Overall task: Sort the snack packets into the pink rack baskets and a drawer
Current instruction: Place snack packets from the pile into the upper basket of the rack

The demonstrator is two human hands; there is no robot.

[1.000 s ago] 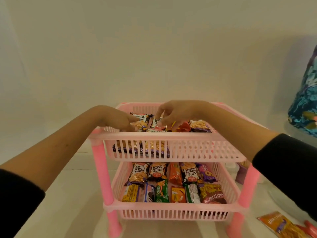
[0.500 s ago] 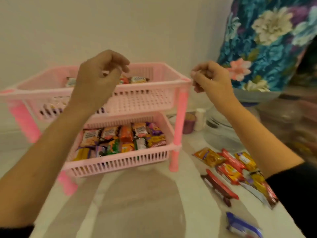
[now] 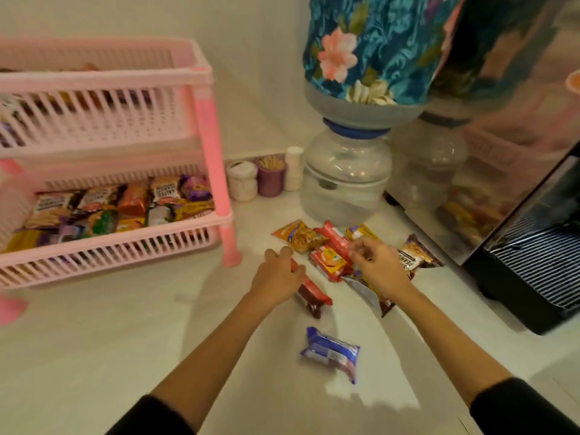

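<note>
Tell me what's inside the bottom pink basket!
The lower pink plastic slatted basket holds many snack packets lying side by side: salted peanuts, orange, green, purple and yellow wrappers. Its left end runs out of view, and anything beneath the top packets is covered.

left hand (image 3: 277, 275): curled, lowered | right hand (image 3: 378, 267): fingers bent, lowered
</note>
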